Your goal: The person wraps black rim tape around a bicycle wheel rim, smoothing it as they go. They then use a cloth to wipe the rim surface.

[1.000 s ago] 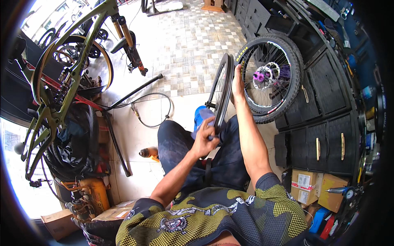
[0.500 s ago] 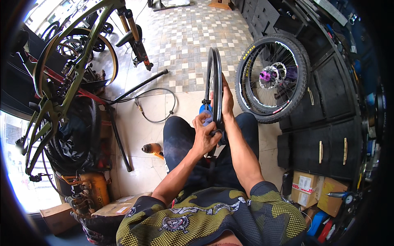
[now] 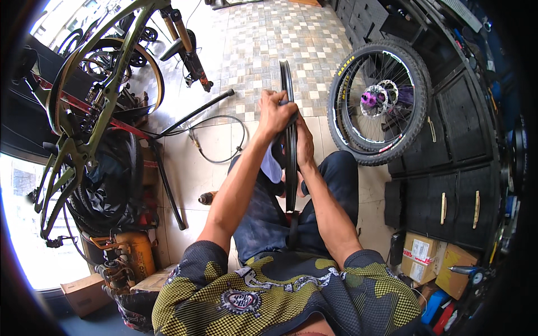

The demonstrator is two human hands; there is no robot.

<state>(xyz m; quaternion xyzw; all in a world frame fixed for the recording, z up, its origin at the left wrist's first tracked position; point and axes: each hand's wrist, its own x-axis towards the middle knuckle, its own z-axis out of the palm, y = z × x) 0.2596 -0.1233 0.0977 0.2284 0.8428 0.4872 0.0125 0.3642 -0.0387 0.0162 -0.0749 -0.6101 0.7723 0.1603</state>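
Note:
A bare black bicycle wheel rim [image 3: 290, 173] stands upright, edge-on to me, between my knees. My left hand [image 3: 273, 115] is closed at the rim's upper part, fingers bent over it, with a dark bit of material at the fingertips. A pale lavender-blue cloth [image 3: 272, 167] hangs below this hand along the rim's left side. My right hand [image 3: 304, 143] lies against the right side of the rim, a little lower, and grips it. Its fingertips are partly hidden behind the rim.
Two wheels with knobby tyres [image 3: 338, 115] lean against black cabinets [image 3: 437, 151] at the right. At the left, a green bike frame [image 3: 103, 112] hangs over a stand leg [image 3: 168, 190]. A cable loop [image 3: 245, 137] and an orange-brown bottle [image 3: 207, 197] are on the floor. Cardboard boxes [image 3: 420, 255] sit lower right.
My left hand has moved up and away along the rim, and the cloth now hangs lower and more spread out. My right hand stays on the right side of the rim.

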